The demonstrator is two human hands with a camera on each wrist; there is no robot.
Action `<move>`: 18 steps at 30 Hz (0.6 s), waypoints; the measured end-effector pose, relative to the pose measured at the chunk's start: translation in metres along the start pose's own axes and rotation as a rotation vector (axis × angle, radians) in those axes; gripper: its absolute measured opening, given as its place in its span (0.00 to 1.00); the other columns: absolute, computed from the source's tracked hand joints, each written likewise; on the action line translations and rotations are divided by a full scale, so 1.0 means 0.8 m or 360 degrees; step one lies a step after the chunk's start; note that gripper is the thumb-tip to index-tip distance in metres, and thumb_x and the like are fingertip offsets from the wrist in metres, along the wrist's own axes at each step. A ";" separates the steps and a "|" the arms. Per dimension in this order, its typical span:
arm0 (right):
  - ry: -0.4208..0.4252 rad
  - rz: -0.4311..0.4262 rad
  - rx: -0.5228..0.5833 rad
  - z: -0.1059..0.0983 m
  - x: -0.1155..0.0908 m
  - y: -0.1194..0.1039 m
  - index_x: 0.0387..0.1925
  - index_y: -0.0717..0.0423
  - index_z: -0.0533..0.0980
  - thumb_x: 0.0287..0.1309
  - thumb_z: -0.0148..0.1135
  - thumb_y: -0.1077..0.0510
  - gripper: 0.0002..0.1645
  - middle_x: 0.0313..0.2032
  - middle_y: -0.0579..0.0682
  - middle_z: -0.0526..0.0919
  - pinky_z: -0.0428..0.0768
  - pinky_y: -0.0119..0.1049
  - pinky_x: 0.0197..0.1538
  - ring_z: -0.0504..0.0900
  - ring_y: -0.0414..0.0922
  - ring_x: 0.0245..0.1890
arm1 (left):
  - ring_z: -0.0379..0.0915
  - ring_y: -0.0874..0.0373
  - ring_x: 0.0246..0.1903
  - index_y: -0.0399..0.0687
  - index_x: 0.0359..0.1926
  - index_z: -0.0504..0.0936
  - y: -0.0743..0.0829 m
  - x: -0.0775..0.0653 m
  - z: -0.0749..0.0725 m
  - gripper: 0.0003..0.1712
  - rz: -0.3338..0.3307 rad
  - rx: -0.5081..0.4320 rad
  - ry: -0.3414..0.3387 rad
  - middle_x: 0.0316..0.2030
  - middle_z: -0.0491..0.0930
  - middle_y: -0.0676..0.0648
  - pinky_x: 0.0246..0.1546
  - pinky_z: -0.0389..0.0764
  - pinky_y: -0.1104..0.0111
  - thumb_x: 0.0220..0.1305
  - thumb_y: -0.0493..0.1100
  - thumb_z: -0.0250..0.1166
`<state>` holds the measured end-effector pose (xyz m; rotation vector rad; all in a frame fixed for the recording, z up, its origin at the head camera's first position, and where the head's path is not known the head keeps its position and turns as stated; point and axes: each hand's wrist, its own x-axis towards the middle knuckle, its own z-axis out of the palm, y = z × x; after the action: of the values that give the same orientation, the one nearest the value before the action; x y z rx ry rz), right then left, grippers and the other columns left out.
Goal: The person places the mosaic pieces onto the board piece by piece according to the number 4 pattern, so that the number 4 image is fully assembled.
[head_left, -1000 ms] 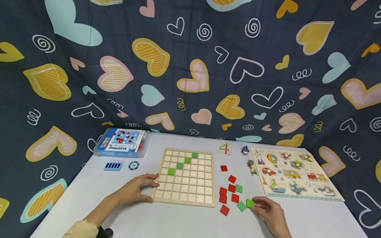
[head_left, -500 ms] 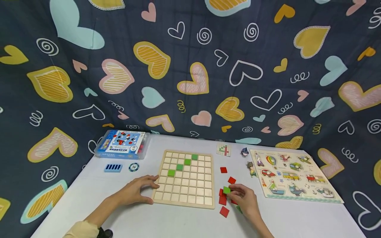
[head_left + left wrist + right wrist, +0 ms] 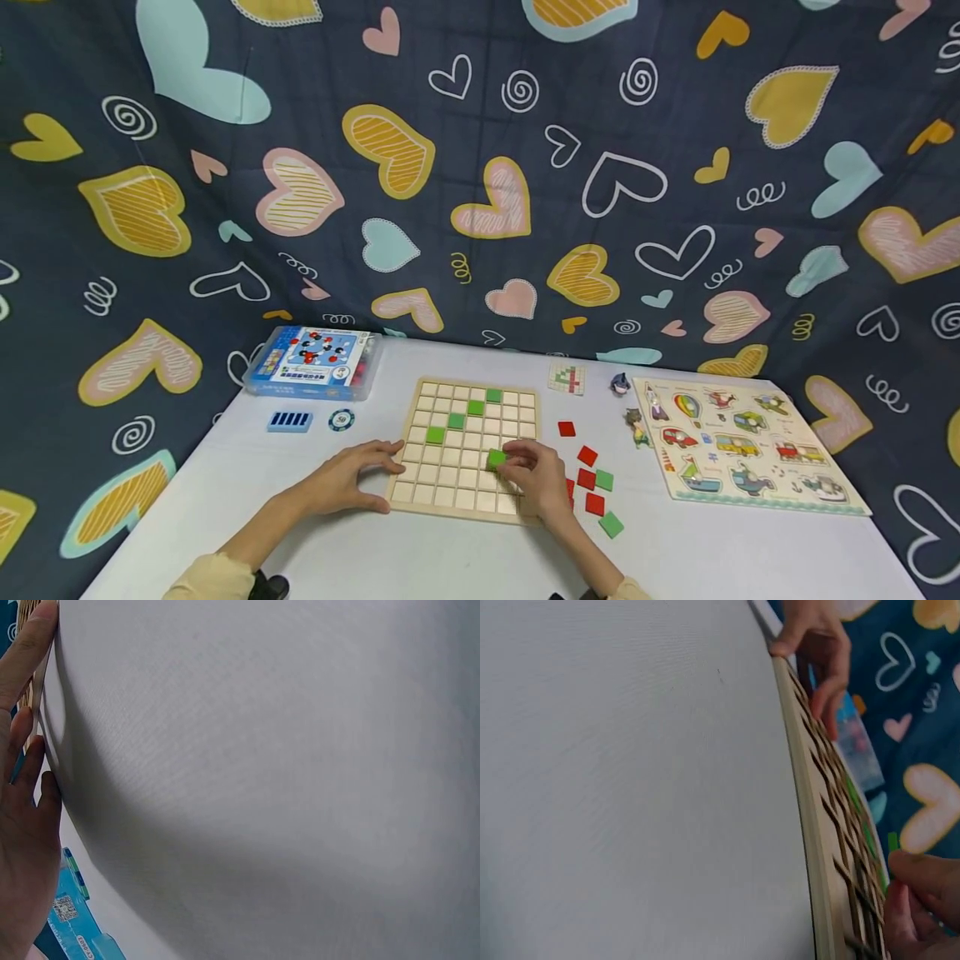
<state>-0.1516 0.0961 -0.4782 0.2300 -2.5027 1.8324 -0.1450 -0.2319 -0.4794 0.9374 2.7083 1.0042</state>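
In the head view, a wooden grid board lies mid-table with several green square tiles in a diagonal line, one of them a green tile. My left hand touches the board's left edge with thumb and fingers spread; in the right wrist view that left hand has its thumb at the near corner. Between thumb and fingertips, my right hand pinches another green tile over the right part of the grid. The right wrist view shows this tile edge-on, above the board.
Loose red tiles and green tiles lie right of the board. Behind them are a pattern card and small figures. A picture puzzle board sits far right. At left are a plastic box, blue block and round chip.
My right hand has picked up a green tile from the loose pile and carried it left, over the grid board. The left hand stays at the board's left edge.
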 end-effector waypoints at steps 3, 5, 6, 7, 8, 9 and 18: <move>-0.0021 -0.0042 0.0007 0.020 0.008 -0.003 0.38 0.67 0.81 0.45 0.73 0.69 0.15 0.30 0.56 0.85 0.80 0.23 0.32 0.84 0.45 0.30 | 0.65 0.40 0.61 0.54 0.49 0.83 0.001 0.000 0.000 0.28 -0.0003 -0.0001 0.0002 0.64 0.70 0.42 0.59 0.67 0.43 0.46 0.58 0.74; -0.0048 -0.0085 -0.0020 0.033 0.013 -0.004 0.37 0.66 0.81 0.44 0.73 0.69 0.15 0.29 0.55 0.85 0.81 0.23 0.32 0.83 0.43 0.28 | 0.65 0.39 0.61 0.54 0.49 0.83 0.002 0.000 0.000 0.28 -0.0007 -0.0002 0.0004 0.64 0.70 0.42 0.59 0.66 0.43 0.46 0.58 0.74; -0.0062 -0.0106 -0.0039 0.040 0.016 -0.004 0.37 0.65 0.81 0.43 0.74 0.69 0.15 0.29 0.54 0.85 0.80 0.23 0.31 0.83 0.41 0.28 | 0.65 0.38 0.61 0.54 0.49 0.83 0.003 0.000 0.000 0.28 -0.0008 0.0000 0.0003 0.64 0.70 0.42 0.59 0.66 0.42 0.46 0.58 0.74; -0.0076 -0.0125 -0.0062 0.045 0.019 -0.004 0.36 0.65 0.81 0.43 0.74 0.69 0.14 0.28 0.53 0.85 0.80 0.23 0.31 0.82 0.40 0.27 | 0.65 0.38 0.61 0.54 0.49 0.83 0.003 0.000 0.000 0.28 -0.0007 0.0001 0.0006 0.64 0.70 0.41 0.59 0.66 0.42 0.46 0.57 0.74; -0.0095 -0.0152 -0.0074 0.051 0.021 -0.005 0.36 0.65 0.81 0.43 0.74 0.69 0.14 0.28 0.53 0.85 0.81 0.24 0.30 0.82 0.39 0.27 | 0.65 0.38 0.61 0.54 0.49 0.83 0.004 0.000 0.000 0.28 -0.0013 0.0003 0.0005 0.64 0.70 0.42 0.59 0.66 0.42 0.46 0.58 0.74; -0.0112 -0.0179 -0.0096 0.056 0.024 -0.005 0.35 0.64 0.81 0.42 0.75 0.68 0.14 0.28 0.53 0.85 0.80 0.24 0.30 0.82 0.39 0.27 | 0.64 0.38 0.61 0.55 0.49 0.83 0.004 0.000 0.000 0.28 -0.0027 0.0002 0.0000 0.64 0.69 0.42 0.59 0.65 0.42 0.46 0.58 0.74; -0.0256 -0.0274 -0.0094 0.082 0.038 -0.010 0.35 0.68 0.80 0.41 0.74 0.72 0.15 0.32 0.56 0.84 0.81 0.24 0.31 0.83 0.44 0.29 | 0.63 0.37 0.62 0.54 0.49 0.83 0.004 -0.002 -0.001 0.27 -0.0064 -0.0017 -0.0016 0.65 0.69 0.42 0.60 0.64 0.41 0.47 0.57 0.73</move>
<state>-0.1769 0.0286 -0.4874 0.5927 -2.5415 1.7357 -0.1426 -0.2316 -0.4771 0.8805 2.6995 1.0025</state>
